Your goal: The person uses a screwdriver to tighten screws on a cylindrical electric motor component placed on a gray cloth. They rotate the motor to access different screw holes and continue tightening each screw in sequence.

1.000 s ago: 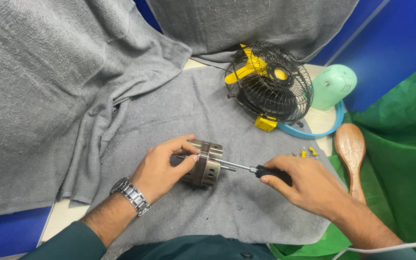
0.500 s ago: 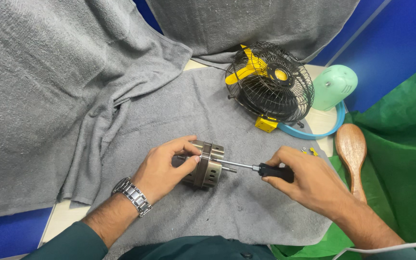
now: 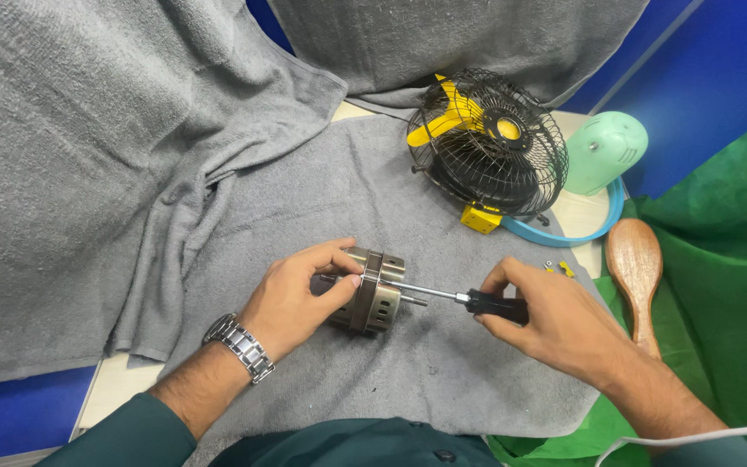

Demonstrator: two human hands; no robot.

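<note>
Head camera, looking down at a work surface draped in a grey towel (image 3: 322,199).

Near the centre of the view, slightly toward 7 o'clock, the left hand (image 3: 291,298) wraps its fingers around a small metal motor housing (image 3: 372,294), a slotted steel cylinder lying on its side on the towel. A steel watch (image 3: 239,346) sits on that wrist. At 4 o'clock from the housing, the right hand (image 3: 551,316) is closed around the black handle of a screwdriver (image 3: 477,301); its thin shaft runs toward 9 o'clock and meets the side of the housing.

At 1 o'clock from the housing stands a small fan (image 3: 486,143) with a black wire cage, yellow blades and a yellow foot. Just beside it, at 3 o'clock, is a mint-green rounded cover (image 3: 603,151), with a light blue ring (image 3: 598,225) lying beneath it. At 5 o'clock from the fan, a wooden hairbrush (image 3: 637,268) lies on green cloth (image 3: 719,259). Tiny yellow and silver fasteners (image 3: 559,268) rest near the towel's edge, between the brush and the right hand.

Blue panels (image 3: 702,78) back the scene at 2 o'clock. No labels are legible.
</note>
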